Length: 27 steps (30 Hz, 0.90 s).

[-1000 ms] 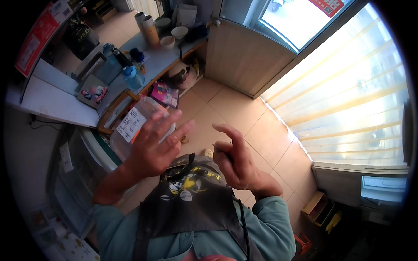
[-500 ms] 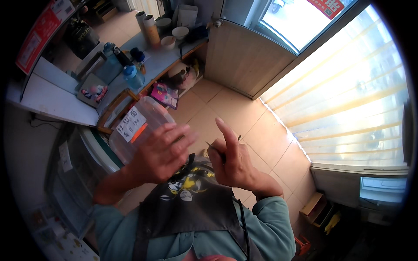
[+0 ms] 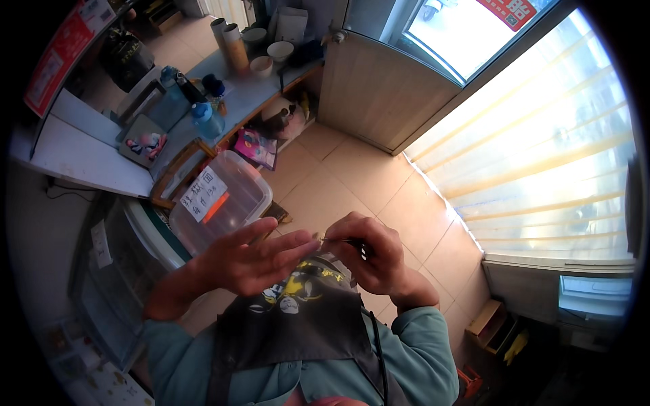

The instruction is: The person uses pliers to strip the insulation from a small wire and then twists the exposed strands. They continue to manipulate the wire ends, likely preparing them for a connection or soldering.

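My left hand (image 3: 247, 260) is held palm inward in front of my chest, its fingers stretched out and slightly apart. My right hand (image 3: 371, 257) is closed in a pinch around a thin, dark, pointed piece (image 3: 333, 239), whose exact kind is too small to make out. Its tip meets the fingertips of the left hand, where a small pale spot shows. Below both hands hangs my dark apron (image 3: 298, 335) with a yellow and white print. Just beyond the left hand sits a clear plastic tub (image 3: 240, 179) with a handwritten white label on its lid.
Along the far left wall runs a counter (image 3: 196, 71) with a blue bottle (image 3: 207, 120), bowls (image 3: 279, 51) and tall tubes. A wooden door (image 3: 386, 88) and a bright translucent curtain (image 3: 535, 169) stand ahead and right. Tiled floor (image 3: 359, 162) lies beyond my hands.
My right hand has turned, its raised index finger now folded in, with the thin piece brought to the left fingertips. My left hand has lowered slightly and its fingers have straightened toward the right.
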Available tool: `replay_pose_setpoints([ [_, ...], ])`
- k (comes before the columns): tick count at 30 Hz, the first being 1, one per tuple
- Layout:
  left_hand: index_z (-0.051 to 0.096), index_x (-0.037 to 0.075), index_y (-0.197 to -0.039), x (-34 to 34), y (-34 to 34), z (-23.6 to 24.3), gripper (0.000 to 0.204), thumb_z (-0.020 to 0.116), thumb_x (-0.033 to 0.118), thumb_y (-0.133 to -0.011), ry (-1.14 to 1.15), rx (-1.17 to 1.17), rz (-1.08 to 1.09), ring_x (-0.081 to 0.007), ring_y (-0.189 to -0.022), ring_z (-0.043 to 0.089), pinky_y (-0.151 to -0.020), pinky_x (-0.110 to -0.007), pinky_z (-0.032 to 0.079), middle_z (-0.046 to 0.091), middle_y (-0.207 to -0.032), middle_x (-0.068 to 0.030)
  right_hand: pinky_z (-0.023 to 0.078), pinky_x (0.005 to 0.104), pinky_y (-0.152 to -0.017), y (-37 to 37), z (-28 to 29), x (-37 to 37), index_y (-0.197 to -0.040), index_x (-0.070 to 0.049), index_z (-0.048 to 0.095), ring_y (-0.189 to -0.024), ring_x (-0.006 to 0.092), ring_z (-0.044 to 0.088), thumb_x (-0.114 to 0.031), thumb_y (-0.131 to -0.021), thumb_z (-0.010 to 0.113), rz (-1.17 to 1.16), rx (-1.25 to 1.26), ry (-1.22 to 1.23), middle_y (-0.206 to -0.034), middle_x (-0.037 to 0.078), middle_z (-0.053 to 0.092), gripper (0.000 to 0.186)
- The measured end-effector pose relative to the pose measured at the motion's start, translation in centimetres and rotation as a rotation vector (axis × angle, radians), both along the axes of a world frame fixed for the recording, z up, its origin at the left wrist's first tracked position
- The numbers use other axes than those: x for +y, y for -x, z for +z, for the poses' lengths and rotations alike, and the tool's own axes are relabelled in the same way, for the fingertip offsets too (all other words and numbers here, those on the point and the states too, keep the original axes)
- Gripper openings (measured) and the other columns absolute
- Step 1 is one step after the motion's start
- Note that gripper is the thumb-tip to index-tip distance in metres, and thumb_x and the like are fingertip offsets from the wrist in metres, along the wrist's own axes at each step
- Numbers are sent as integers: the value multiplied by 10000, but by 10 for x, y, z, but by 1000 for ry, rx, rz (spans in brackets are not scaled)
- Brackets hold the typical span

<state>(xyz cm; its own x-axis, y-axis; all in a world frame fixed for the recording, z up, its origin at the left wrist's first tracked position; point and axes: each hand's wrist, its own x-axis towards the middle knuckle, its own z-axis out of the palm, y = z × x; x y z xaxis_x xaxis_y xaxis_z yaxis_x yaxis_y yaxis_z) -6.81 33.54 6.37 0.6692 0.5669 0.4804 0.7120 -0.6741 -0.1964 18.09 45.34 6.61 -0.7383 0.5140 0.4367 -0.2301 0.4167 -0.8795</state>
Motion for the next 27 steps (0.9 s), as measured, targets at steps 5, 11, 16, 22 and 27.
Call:
replay_pose_setpoints([
  [5,753,116,-1128,-1,1,5,224,599,206,-992,7,55,-30,-142,-1389,566,-1269,-464,269,701,-1355,-4,462,328,-735,2,3,-1,-1078,5,621,-858,221,567,106,-889,668,-24,-1,-6,-977,122,580,219],
  [11,730,35,-1226,-1,1,2,317,582,205,-1003,19,16,-47,-155,-1419,539,-1286,-458,251,678,-1396,-59,486,342,-716,6,2,2,-1087,-7,625,-867,250,609,91,-898,699,-10,47,-20,-972,125,597,225],
  [16,738,44,-1215,-1,1,1,309,578,211,-1009,12,23,-48,-154,-1417,540,-1290,-461,244,680,-1393,-57,483,344,-712,7,2,3,-1083,-6,622,-862,249,607,95,-899,700,2,36,-34,-963,122,593,223],
  [22,783,92,-1057,0,1,-3,217,600,196,-1005,-28,22,-56,-149,-1419,536,-1294,-462,244,705,-1354,-49,481,347,-708,8,5,4,-1081,-7,624,-850,250,608,96,-891,712,14,27,-35,-960,124,592,234],
  [27,802,146,-1027,2,2,3,200,621,215,-977,-70,117,-48,-106,-1371,567,-1257,-447,279,724,-1287,29,479,347,-703,7,5,3,-1080,-6,623,-850,250,609,104,-889,703,17,26,-37,-960,127,591,234],
])
